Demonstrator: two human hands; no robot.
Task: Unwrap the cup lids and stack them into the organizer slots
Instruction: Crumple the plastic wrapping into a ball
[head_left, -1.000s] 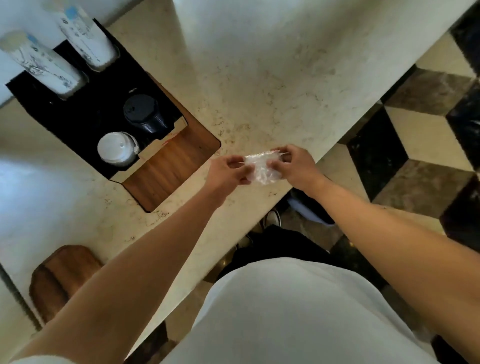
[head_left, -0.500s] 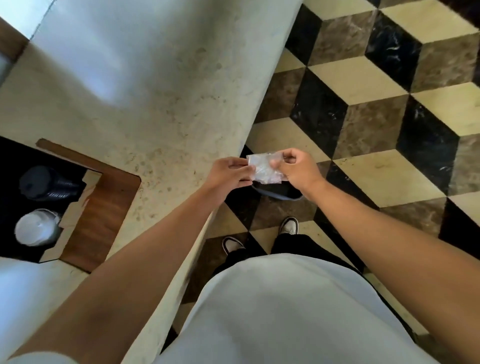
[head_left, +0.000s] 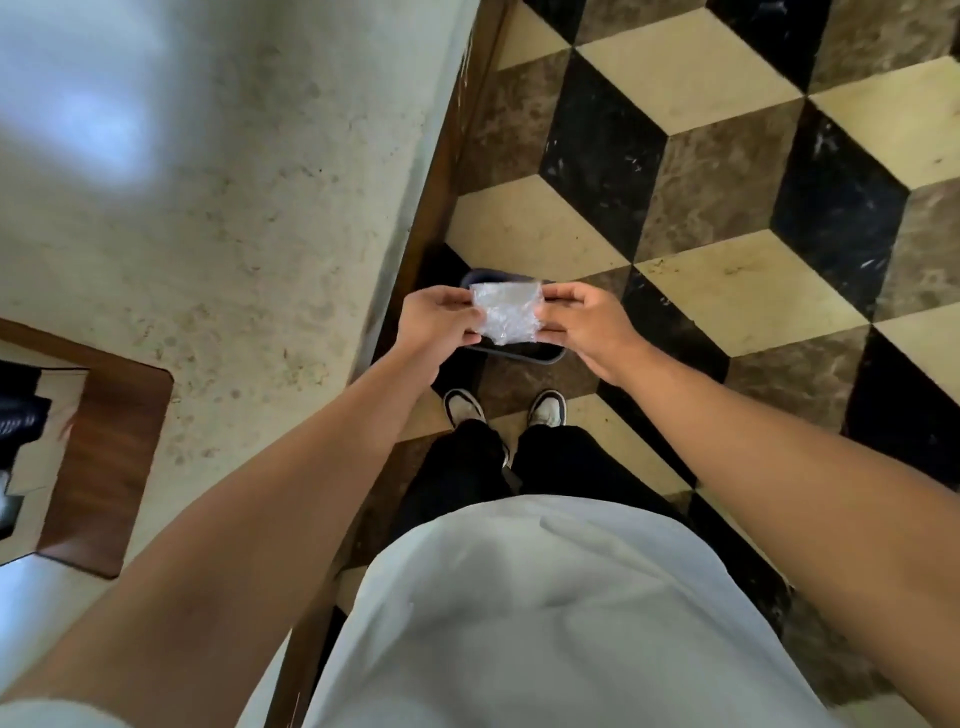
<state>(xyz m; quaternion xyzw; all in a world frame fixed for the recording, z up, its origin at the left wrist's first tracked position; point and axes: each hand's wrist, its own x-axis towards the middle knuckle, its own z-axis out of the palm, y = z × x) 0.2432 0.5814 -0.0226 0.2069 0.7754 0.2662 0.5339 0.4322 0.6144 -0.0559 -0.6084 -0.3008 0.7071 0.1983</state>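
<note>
A crumpled piece of clear plastic wrap is stretched between both hands, past the counter's edge and over the floor. My left hand pinches its left side and my right hand pinches its right side. Right below the wrap sits a dark bin on the floor, mostly hidden by my hands. The organizer, with a wooden frame and black inside, shows only at the far left edge on the counter. A black stack of lids is barely visible in it.
The beige stone counter fills the left half. The floor to the right has a black, brown and cream cube pattern. My shoes stand just behind the bin.
My view and both hands have swung right, from over the counter to over the floor and bin. The organizer has slid almost out of view. Both hands still hold the wrap.
</note>
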